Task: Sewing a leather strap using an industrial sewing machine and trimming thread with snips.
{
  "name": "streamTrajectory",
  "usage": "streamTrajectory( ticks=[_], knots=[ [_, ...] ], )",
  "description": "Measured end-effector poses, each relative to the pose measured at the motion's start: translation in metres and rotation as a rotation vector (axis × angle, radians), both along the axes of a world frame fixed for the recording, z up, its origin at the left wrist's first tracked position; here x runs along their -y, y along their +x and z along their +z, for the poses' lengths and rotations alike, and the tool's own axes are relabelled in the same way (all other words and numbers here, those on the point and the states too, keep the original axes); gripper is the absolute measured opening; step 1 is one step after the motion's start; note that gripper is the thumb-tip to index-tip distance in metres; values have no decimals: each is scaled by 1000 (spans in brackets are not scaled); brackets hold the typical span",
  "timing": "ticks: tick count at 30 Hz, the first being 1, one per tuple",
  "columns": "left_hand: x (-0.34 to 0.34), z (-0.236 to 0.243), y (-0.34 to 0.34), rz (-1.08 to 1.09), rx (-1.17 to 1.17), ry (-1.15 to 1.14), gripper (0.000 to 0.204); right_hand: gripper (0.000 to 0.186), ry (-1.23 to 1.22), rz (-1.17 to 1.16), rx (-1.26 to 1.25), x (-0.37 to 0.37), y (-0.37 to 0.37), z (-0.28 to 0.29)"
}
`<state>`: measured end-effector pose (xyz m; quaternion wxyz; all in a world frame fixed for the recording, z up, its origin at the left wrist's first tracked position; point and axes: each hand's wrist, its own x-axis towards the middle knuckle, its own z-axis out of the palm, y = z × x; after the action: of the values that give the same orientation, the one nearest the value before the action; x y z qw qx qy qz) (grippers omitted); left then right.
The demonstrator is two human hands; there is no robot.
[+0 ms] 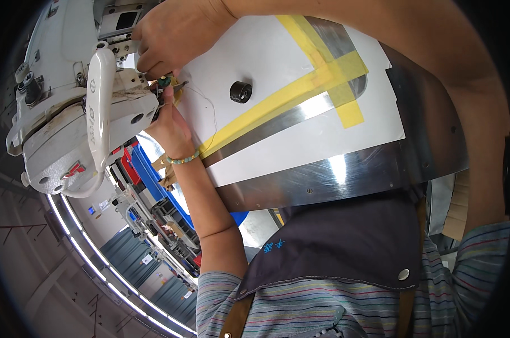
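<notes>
Both of my hands are at the needle end of a white sewing machine (125, 104). My left hand (173, 129), with a beaded bracelet (183, 159) at the wrist, reaches up beside the machine head. Its fingers are pressed together around something small, partly hidden. My right hand (179, 36) comes across from the right, its fingers curled at the needle area, their tips hidden. Between the hands shows a small dark green and metal part (165, 82) with a pointed tip. A loose thread (214, 112) trails from there over the white work surface (210, 62).
A small black round part (241, 92) lies on the white surface. Yellow tape (277, 104) crosses it beside metal strips (300, 110). A shiny metal table edge (317, 180) runs before my dark apron (334, 242). A white lever (99, 107) hangs from the machine. Blue bins (153, 180) stand beyond.
</notes>
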<state>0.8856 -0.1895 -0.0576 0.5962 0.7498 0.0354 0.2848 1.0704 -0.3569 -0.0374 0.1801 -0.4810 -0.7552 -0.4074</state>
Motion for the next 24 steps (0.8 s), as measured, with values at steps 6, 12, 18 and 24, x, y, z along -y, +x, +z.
streamTrajectory(
  ticks=[6,12,18,24],
  knots=[
    [2,0,-1,2,4,-36,50,16,-8,-8,10,-2,-2,3],
    [2,0,-1,9,8,-39,54,16,-20,-23,19,3,-4,1],
    [-3,-2,-3,-18,-9,-29,62,15,-37,-21,24,-2,1,0],
    [-6,0,-3,-53,-62,0,57,21,-246,-17,-146,2,-5,7]
  ],
)
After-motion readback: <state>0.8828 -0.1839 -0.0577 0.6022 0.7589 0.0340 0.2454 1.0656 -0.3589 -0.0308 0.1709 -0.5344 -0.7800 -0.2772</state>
